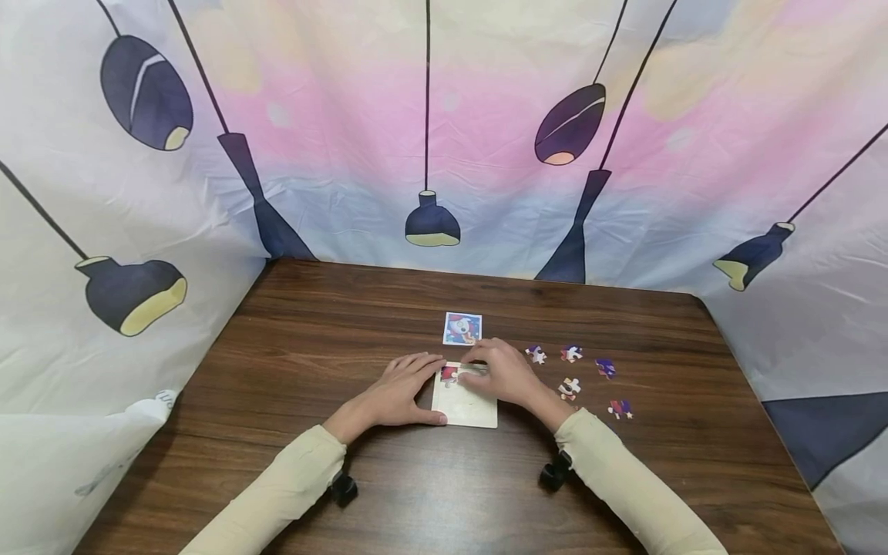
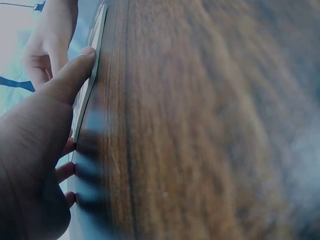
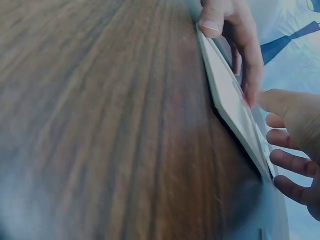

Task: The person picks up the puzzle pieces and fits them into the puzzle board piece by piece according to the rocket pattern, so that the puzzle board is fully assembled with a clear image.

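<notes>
A pale square puzzle board (image 1: 466,408) lies on the table, a puzzle piece (image 1: 449,375) with red on it in its upper left corner. My left hand (image 1: 395,391) rests along the board's left side, fingers extended to the upper corner and thumb at the lower left corner. Over the upper right part of the board is my right hand (image 1: 508,374), fingers bent and thumb pointing left toward that piece. In the right wrist view, my right fingertips (image 3: 285,184) are at the board's far edge. I cannot tell whether they pinch a piece.
Several loose puzzle pieces (image 1: 570,388) lie right of the board, one partly hidden by the right forearm. A small square picture card (image 1: 462,328) lies just beyond the board. The brown wooden table (image 1: 444,493) meets a printed cloth backdrop (image 1: 361,208) behind and at both sides.
</notes>
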{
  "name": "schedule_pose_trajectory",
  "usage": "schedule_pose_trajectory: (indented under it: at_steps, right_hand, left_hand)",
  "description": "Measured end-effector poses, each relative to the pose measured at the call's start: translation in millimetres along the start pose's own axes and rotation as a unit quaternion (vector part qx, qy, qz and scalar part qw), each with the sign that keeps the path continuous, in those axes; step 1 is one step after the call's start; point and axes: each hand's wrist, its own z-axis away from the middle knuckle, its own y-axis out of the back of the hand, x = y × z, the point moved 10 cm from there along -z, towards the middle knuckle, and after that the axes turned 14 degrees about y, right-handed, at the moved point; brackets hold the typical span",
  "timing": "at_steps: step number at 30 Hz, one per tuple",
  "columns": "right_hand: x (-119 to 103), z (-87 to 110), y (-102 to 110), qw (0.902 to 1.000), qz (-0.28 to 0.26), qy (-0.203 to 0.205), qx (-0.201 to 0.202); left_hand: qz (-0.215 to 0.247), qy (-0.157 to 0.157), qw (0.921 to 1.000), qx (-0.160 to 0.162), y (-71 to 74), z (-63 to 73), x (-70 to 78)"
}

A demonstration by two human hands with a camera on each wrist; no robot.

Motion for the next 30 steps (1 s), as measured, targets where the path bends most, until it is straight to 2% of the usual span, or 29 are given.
schedule_pose_trajectory:
  at_steps: [9, 22, 30]
  right_hand:
    - [11.3, 17.4, 28.0, 0.9992, 0.022, -0.031, 0.013]
    - [32.4, 47.1, 79.5, 0.9966, 0.026, -0.057, 0.054]
    - [51.8, 71.7, 105.7, 0.993, 0.054, -0.073, 0.075]
  left_hand:
    - [0.003, -0.024, 0.9996, 0.011, 1.0, 2.3, 1.9]
    - [0.0, -0.03, 0.9994, 0.019, 0.0, 1.5, 1.7]
    - [0.0, -0.026, 0.9995, 0.018, 0.2, 1.3, 2.3]
